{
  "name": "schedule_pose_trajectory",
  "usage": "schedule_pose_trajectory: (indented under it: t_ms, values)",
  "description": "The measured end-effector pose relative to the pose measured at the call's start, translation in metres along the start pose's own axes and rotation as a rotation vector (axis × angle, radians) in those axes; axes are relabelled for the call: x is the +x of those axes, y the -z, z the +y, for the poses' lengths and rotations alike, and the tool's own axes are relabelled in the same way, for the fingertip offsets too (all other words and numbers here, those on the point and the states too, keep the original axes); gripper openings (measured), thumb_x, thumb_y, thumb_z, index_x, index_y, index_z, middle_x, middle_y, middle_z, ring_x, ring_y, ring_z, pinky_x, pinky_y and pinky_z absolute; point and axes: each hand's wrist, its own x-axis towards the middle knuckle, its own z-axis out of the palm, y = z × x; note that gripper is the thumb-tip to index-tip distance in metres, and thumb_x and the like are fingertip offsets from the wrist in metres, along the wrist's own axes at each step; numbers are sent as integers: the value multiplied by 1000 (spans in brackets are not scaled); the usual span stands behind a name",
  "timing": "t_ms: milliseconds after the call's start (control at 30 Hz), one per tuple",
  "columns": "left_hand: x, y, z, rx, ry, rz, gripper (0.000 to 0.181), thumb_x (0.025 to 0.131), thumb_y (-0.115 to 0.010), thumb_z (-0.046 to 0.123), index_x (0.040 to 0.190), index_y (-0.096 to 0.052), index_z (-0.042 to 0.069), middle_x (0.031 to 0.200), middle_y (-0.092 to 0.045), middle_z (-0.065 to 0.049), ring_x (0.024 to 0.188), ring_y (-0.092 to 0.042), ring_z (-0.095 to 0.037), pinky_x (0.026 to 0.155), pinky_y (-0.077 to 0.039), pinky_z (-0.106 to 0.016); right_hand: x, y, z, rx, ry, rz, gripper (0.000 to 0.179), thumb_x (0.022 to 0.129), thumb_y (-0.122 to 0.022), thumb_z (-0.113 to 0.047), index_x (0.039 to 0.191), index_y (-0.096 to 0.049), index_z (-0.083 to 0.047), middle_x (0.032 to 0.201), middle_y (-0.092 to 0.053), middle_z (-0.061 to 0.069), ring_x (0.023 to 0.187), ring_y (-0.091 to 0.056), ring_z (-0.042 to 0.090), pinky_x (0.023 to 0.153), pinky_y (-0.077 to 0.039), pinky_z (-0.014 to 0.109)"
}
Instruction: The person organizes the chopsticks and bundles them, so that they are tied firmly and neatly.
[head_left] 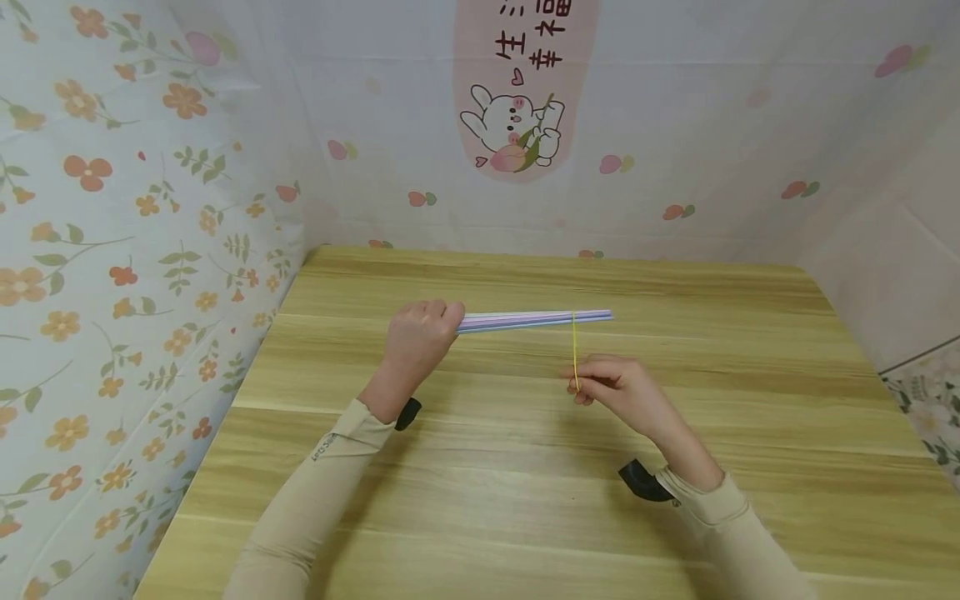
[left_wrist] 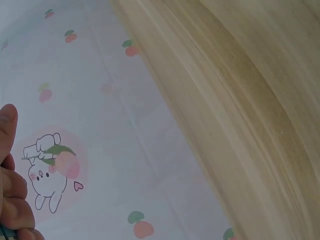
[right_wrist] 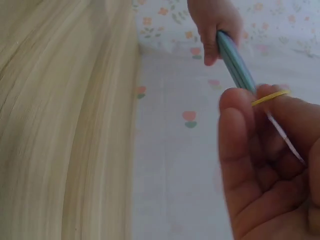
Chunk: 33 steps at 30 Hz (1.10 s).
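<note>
My left hand (head_left: 422, 335) grips one end of a bundle of thin straw-like sticks (head_left: 517, 322) in white, pink and blue. They point to the right, held above the table. Around the bundle near its free end loops a yellow rubber band (head_left: 575, 350), stretched down toward me. Thumb and fingers of my right hand (head_left: 618, 390) pinch the band's lower end. From the right wrist, the band (right_wrist: 270, 98) runs across the fingers, with the bundle (right_wrist: 235, 62) reaching to the left hand (right_wrist: 215, 22) behind. Only the fingers of the left hand (left_wrist: 15, 200) show in the left wrist view.
A wood-grain table (head_left: 480, 500) lies below both hands. Behind it hangs a white cloth (head_left: 360, 100) with a rabbit print, and a flowered cloth (head_left: 135, 275) covers the left side. Black straps (head_left: 643, 481) sit at the wrists.
</note>
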Motion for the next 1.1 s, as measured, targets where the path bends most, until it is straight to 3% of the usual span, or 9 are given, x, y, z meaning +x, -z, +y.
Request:
schedule_pose_trajectory:
  t_ms: [167, 300, 433, 600, 900, 1100]
  values:
    - [-1, -2, 1, -19, 13, 5, 32, 90, -66, 14, 64, -49, 8, 46, -37, 0, 45, -18, -9, 44, -16, -22, 0, -16, 1, 27, 239, 103, 63, 86, -58, 12, 144, -42, -8, 83, -68, 19, 73, -68, 4, 68, -55, 20]
    - [-2, -1, 1, -29, 29, 1, 33, 88, -69, 17, 64, -48, 9, 46, -35, 0, 45, -18, -9, 45, -15, -22, -1, -30, 2, 103, 276, 171, 81, 87, -53, 16, 154, -13, -10, 83, -67, 20, 75, -68, 1, 68, -55, 20]
    - [-2, 1, 1, -33, 46, -2, 33, 88, -69, 19, 65, -48, 8, 47, -35, 0, 45, -19, -9, 44, -15, -22, -2, -41, 3, 305, 226, 217, 77, 95, -44, 10, 154, -1, -13, 90, -70, 10, 80, -70, 5, 71, -57, 26]
    - [-3, 2, 1, -43, 57, 18, 33, 88, -70, 18, 64, -48, 8, 47, -36, 0, 45, -19, -9, 44, -14, -21, -2, -47, 2, 491, 130, 281, 65, 101, -39, -3, 155, -6, -16, 97, -70, -7, 85, -70, 7, 76, -57, 25]
    - [-1, 4, 4, -75, 60, 15, 33, 88, -68, 20, 65, -48, 8, 47, -37, 0, 45, -21, -9, 44, -15, -21, 3, -49, -3, 801, 184, 473, 51, 102, -37, -3, 149, -21, 5, 92, -70, 2, 79, -70, 11, 75, -55, 21]
    - [1, 5, 6, -76, 53, 40, 33, 89, -68, 18, 65, -47, 8, 47, -36, 0, 44, -20, -9, 42, -17, -22, 7, -44, -7, 880, 87, 583, 41, 101, -42, -8, 141, -39, 2, 88, -71, 3, 74, -70, 12, 72, -56, 21]
